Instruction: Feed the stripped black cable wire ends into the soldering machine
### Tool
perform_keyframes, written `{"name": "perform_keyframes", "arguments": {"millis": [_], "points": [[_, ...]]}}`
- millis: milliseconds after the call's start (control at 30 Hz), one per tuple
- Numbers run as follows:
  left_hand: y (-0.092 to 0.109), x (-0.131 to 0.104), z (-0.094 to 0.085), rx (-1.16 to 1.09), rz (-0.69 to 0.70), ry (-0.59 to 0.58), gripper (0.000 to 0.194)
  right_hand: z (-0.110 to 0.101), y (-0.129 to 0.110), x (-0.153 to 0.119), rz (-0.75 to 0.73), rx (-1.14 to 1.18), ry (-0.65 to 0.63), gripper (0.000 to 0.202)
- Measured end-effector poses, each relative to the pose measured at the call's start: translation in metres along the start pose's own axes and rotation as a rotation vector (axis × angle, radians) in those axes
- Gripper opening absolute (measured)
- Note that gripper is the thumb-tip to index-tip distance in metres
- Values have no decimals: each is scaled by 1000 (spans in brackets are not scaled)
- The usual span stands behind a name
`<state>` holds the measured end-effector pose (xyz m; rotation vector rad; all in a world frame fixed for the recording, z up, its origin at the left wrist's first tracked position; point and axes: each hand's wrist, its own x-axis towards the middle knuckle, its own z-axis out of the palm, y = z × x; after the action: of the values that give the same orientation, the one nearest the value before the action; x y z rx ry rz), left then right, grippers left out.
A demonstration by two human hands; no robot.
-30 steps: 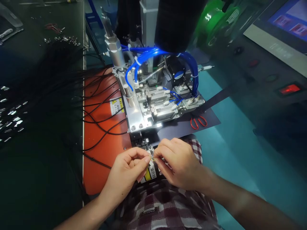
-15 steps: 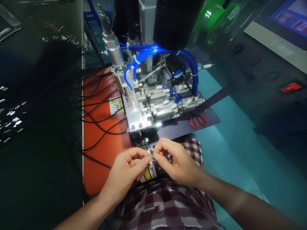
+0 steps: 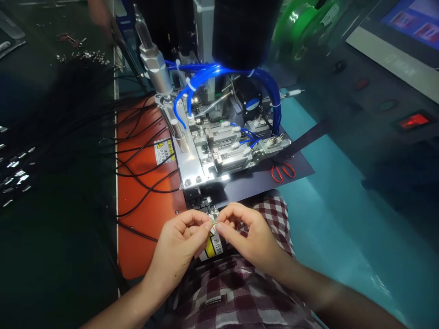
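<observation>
Thin coloured wires [image 3: 214,223] show as a small yellowish-green bit between my fingertips. My left hand [image 3: 183,237] is closed in a pinch on them from the left, thumb against the forefinger. From the right, my right hand [image 3: 252,235] pinches at the same wire ends, its fingertips almost touching the left ones. The fingers hide most of the wires. Just beyond my hands is the front of a metal machine [image 3: 192,171] with blue air tubes [image 3: 219,71]. Below them a white and yellow label [image 3: 215,246] is partly covered.
Black cables [image 3: 147,185] cross the orange machine base [image 3: 137,246] at left, running from a dark bundle [image 3: 75,87] on the table. Red-handled scissors [image 3: 283,173] lie on a dark plate. A lit red switch [image 3: 414,121] is at right. Another person's blurred arm [image 3: 99,18] appears top left.
Both hands keep their pinch, with a small shift of the right fingers. The red and green wire ends seen before are now mostly hidden. A blurred arm has come in at top left.
</observation>
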<state>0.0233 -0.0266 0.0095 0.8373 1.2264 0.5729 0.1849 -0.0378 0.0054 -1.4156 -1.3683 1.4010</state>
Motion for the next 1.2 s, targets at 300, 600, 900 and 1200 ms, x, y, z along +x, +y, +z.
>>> {"name": "perform_keyframes", "arguments": {"millis": [300,600,900,1200], "points": [[0,-1,-1,8,-5,-21,21,1,-1,3,-134,-115,-14,10],[2,-1,0,-26,4,-16,23,8,4,9,174,269,-110,16],[1,-1,0,-30,11,4,24,7,0,5,211,221,-22,13],[0,0,2,-6,29,14,23,11,3,6,59,111,53,12]]}}
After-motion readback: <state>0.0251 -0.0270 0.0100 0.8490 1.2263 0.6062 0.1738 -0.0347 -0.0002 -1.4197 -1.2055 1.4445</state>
